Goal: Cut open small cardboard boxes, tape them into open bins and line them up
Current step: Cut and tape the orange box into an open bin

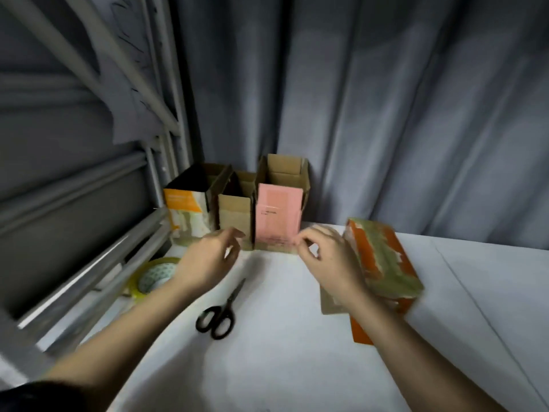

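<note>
The white table (297, 337) carries the work, backed by a grey curtain (386, 114). Largest of the boxes, an orange box (383, 263) wrapped in tape lies on its side at the right, not yet in the row. Against the curtain stand three open bins, touching: an orange-and-white bin (187, 212), a plain brown bin (234, 215) and a pink-fronted bin (279, 215). The right hand (326, 260) hovers at the pink bin's lower corner, fingers loosely curled, apparently holding nothing. The left hand (211, 257) likewise seems empty. Squaring the fronts flush probably matters before adding the next. Scissors (221, 310) and a tape roll (154, 275) lie near.
</note>
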